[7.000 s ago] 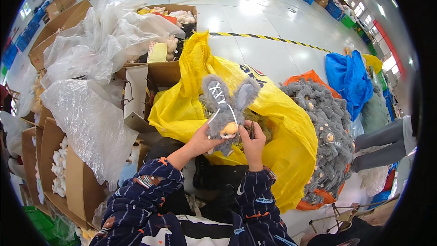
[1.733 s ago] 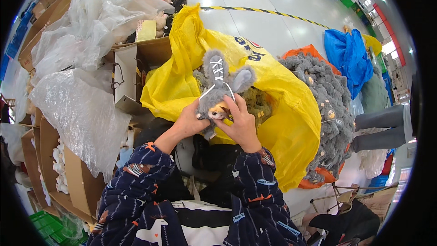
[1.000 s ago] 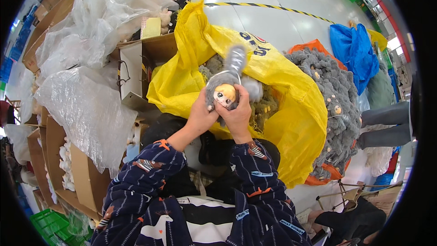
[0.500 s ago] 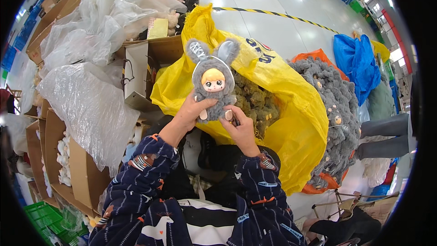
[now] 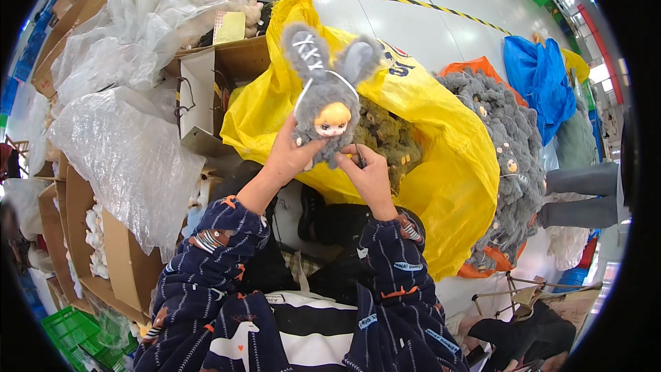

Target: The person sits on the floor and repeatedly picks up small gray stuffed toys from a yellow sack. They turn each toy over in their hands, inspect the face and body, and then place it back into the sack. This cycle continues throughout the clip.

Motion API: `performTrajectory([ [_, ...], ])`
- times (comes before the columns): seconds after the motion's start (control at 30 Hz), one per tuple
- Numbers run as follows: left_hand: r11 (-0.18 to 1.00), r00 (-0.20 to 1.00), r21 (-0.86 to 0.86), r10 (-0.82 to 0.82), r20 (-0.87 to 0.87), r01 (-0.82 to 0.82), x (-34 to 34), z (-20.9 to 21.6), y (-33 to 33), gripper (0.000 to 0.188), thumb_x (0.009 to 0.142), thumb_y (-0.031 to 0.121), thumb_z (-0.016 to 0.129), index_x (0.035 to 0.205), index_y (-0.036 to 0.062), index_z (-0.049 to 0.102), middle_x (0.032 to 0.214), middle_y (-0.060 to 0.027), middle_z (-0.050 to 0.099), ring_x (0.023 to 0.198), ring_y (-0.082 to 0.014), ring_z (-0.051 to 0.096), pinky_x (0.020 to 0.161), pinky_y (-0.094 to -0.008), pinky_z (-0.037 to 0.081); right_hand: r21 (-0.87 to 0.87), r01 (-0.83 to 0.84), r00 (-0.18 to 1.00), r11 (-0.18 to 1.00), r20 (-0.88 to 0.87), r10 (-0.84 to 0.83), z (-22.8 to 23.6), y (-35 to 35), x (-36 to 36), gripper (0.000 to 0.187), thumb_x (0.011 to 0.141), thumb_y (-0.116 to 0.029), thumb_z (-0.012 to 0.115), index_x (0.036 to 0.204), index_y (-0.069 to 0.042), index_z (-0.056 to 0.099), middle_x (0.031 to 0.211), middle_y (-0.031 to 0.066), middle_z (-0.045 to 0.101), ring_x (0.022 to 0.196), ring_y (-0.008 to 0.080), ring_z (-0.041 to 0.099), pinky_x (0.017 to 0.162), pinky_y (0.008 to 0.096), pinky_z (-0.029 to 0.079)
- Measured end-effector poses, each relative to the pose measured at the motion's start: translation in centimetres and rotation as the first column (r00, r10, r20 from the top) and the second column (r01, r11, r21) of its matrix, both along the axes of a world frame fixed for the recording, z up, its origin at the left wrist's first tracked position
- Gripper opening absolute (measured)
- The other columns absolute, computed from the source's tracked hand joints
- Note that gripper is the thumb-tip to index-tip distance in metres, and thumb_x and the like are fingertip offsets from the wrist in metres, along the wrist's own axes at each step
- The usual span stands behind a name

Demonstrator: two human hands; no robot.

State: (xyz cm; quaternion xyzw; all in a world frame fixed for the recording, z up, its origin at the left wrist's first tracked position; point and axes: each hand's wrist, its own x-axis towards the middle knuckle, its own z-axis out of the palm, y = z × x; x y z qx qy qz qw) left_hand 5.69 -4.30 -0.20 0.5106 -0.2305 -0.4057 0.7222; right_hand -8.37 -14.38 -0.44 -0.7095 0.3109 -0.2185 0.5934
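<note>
A grey plush doll (image 5: 328, 100) with long rabbit ears, a yellow-haired face and a white cord round its hood is held up before me, its head tipped toward me. My left hand (image 5: 289, 150) is closed round the doll's body from the left, thumb across the front below the face. At the doll's lower right, the fingers of my right hand (image 5: 370, 173) are pinched together and touch the fur. A thin dark thing shows between those fingers, too small to name. Behind the doll, an open yellow sack (image 5: 451, 165) holds grey fluffy pieces (image 5: 391, 151).
To the right stands an orange sack (image 5: 497, 256) heaped with grey plush dolls (image 5: 506, 138), with a blue bag (image 5: 540, 83) behind. On the left are cardboard boxes (image 5: 134, 262) and clear plastic sheeting (image 5: 124, 158). A green crate (image 5: 69, 334) sits at lower left. Someone's grey-trousered legs (image 5: 578, 196) are at right.
The doll's head has tipped toward me and its ears now look larger. My right hand has shifted slightly up and right, from the doll's foot to its lower side.
</note>
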Motion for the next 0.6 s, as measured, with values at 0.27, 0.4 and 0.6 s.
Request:
performTrajectory([
  [0.27,0.999,0.996,0.017,0.027,0.082,-0.029,0.1,0.6,0.2,0.056,0.079,-0.002,0.063,0.128,0.0021,0.035,0.117,-0.0082,0.052,0.107,-0.0153,0.051,0.092,-0.0294,0.042,0.527,0.073,0.986,0.847,0.087,-0.139,1.3,-0.5,-0.6,0.014,0.083,-0.014,0.061,0.083,0.000,0.060,0.062,-0.0030,0.051,0.051,0.0032,0.044,0.047,0.0189,0.033],
  [0.4,1.000,0.993,-0.010,0.030,0.117,-0.029,0.3,0.4,0.2,0.058,0.079,-0.002,0.063,0.129,0.0020,0.034,0.118,-0.0082,0.051,0.110,-0.0163,0.050,0.093,-0.0302,0.040,0.361,0.103,0.986,0.927,0.084,-0.142,1.1,-1.2,-1.0,0.015,0.085,-0.016,0.061,0.085,-0.001,0.058,0.062,-0.0034,0.049,0.049,0.0022,0.040,0.045,0.0187,0.032],
  [0.6,1.000,0.938,-0.012,0.010,0.347,-0.006,-0.5,0.3,-0.1,0.060,0.077,-0.004,0.063,0.129,0.0014,0.035,0.118,-0.0070,0.052,0.108,-0.0169,0.050,0.092,-0.0303,0.040,-0.154,-0.058,0.998,0.986,-0.040,0.052,0.0,-0.6,-0.8,0.016,0.082,-0.013,0.063,0.081,0.003,0.061,0.066,-0.0024,0.056,0.059,0.0034,0.046,0.053,0.0195,0.037],
])
